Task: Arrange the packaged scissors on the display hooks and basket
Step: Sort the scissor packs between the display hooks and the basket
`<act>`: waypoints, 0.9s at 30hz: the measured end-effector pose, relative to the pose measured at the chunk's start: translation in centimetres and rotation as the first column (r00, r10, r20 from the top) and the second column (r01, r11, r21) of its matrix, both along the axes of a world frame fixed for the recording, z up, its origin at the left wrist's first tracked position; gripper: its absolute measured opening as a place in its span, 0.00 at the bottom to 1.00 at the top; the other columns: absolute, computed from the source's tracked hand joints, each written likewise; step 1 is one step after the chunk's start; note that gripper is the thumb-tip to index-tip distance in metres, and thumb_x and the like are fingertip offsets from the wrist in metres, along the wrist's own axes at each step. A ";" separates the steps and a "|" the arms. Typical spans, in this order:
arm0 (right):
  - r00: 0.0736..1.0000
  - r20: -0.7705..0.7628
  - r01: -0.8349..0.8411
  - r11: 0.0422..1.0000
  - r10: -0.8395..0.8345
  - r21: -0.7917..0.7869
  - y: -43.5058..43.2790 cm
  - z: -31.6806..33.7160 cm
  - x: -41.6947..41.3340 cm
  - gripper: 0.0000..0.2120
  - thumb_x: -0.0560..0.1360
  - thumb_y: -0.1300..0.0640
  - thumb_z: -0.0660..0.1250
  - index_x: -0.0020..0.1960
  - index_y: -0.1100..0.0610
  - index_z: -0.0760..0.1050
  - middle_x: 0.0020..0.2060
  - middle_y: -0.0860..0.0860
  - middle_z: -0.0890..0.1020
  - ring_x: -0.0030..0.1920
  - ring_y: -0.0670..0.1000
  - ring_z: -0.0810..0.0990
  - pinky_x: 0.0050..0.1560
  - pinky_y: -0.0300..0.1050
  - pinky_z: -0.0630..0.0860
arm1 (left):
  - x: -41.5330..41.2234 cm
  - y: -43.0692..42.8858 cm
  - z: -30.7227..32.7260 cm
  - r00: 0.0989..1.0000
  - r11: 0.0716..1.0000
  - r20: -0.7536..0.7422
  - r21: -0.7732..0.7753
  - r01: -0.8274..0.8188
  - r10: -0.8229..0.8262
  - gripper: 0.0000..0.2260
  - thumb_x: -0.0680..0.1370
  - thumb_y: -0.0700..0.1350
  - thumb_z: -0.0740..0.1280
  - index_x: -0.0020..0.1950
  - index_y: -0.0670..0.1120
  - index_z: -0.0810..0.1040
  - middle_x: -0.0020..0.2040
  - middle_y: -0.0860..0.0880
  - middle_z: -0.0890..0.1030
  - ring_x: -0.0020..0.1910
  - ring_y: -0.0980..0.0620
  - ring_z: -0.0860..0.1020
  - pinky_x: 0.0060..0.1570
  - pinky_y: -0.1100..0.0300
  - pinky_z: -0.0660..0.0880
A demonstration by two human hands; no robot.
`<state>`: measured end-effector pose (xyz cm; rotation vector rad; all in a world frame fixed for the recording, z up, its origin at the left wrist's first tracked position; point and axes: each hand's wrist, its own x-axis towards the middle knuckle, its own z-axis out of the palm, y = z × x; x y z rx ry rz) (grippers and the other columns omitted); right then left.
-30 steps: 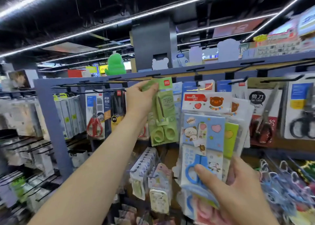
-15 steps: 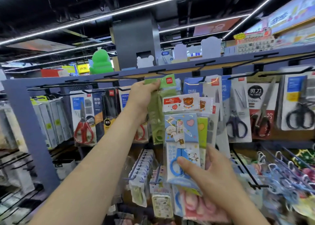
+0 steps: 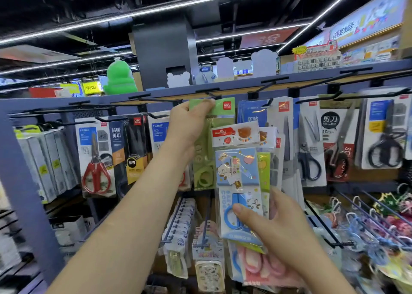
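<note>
**Item 1:** green card-and-plastic pkg of green-handled scissors [image 3: 219, 117]. Located at top row of rack, upright, upper edge up against black metal display hook [image 3: 213, 95]. Could not tell whether hang-hole sat on the prong. L hand [image 3: 189, 122] gripped pkg's top left corner, fingers curled over card front, thumb hidden.

**Item 2:** fanned stack of kids' scissors pkgs, held upright in front of rack, below and right of item 1, overlapping its lower right part.
- Front: light-blue cartoon-print pkg w/ blue-handled scissors [image 3: 236, 171].
- Behind: yellow-green pkg [image 3: 264, 171].
- Lowest: pink-handled scissors pkg [image 3: 256, 264].

R hand [image 3: 283, 233] clasped the stack low down, thumb pressed across blue pkg front, fingers wrapped behind.

**Surrounds:**
- Left of L arm: red-handled scissors pkg [image 3: 95, 157], hung.
- Right of stack: navy-handled scissors pkg [image 3: 310, 151], then black-handled scissors pkg [image 3: 385, 142], both hung.
- Blue-grey metal rack frame [image 3: 20, 160] at far left.
- Green plush figure [image 3: 119, 77] seen above the rack top.
- Lower hooks w/ small clear pkgs [image 3: 180, 222] beneath item 1.
</note>
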<state>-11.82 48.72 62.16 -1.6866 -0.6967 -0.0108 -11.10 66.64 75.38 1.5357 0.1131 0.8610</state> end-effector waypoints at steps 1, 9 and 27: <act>1.000 0.007 0.009 1.000 -0.009 -0.006 0.1 0.1 0.0 0.07 0.69 0.48 0.75 0.45 0.45 0.80 0.42 0.36 0.85 0.44 0.37 0.83 0.51 0.47 0.80 | 0.3 0.0 0.1 1.000 1.000 -0.025 -0.014 -0.001 0.000 0.04 0.78 0.46 0.69 0.46 0.47 0.80 0.38 0.50 0.86 0.38 0.50 0.84 0.43 0.52 0.81; 0.996 0.073 0.063 0.996 -0.059 -0.059 1.1 0.6 0.6 0.06 0.70 0.45 0.75 0.43 0.44 0.79 0.40 0.30 0.83 0.42 0.32 0.81 0.44 0.39 0.76 | -0.9 0.3 -0.2 0.971 0.983 -0.158 -0.047 0.176 -0.182 0.11 0.82 0.51 0.63 0.57 0.47 0.80 0.50 0.45 0.86 0.50 0.45 0.84 0.57 0.44 0.78; 1.000 0.012 0.021 0.999 -0.021 -0.032 -1.9 -0.1 3.2 0.11 0.69 0.55 0.78 0.48 0.45 0.80 0.41 0.34 0.85 0.42 0.35 0.83 0.40 0.27 0.76 | 5.5 4.2 -3.9 0.761 0.276 0.098 0.896 -0.348 0.641 0.26 0.79 0.36 0.65 0.75 0.50 0.67 0.56 0.45 0.78 0.56 0.44 0.77 0.52 0.53 0.73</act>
